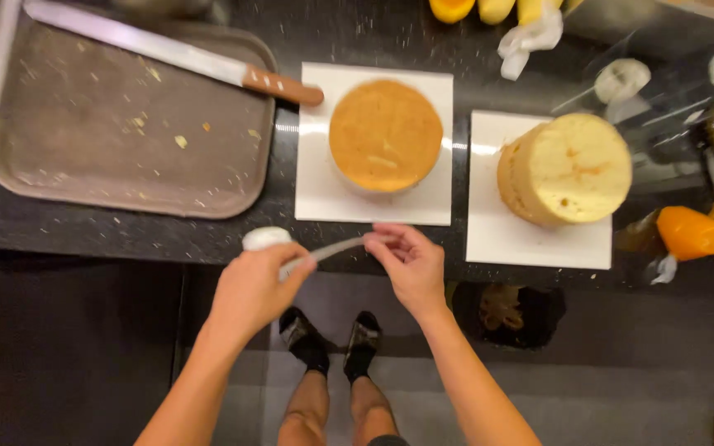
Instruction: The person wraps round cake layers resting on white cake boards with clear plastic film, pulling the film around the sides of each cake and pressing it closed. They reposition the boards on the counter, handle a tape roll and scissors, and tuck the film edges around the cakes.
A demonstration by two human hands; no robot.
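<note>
Dark speckled stone makes up the counter (208,235), seen from above with the person's socked feet on the grey floor below its front edge. At that edge the left hand (251,291) is closed around a small white roll (265,238) of clear strip, and the right hand (411,263) pinches the free end of the strip (332,248) between thumb and fingertips, so the band runs nearly level between them, just in front of the white square board (316,198) that carries the flat golden cake layer (385,134). To draw such a band well, it seems best to keep it taut and untwisted, let the roll turn loosely in the left palm, and hold the end by its edges so the face stays clean; the motion blur hides whether it is twisted now. A second white square board (497,239) to the right bears a taller stacked sponge (568,169), tilted so its pale cut face shows. To the left lies a brown tray (126,186) scattered with crumbs, with a long wooden-handled knife (167,49) across its top corner. As for packaging, an orange piping bag (696,233) lies at the right edge, yellow bags (489,10) and a crumpled white wrapper (530,37) sit at the top, and no readable label shows.
</note>
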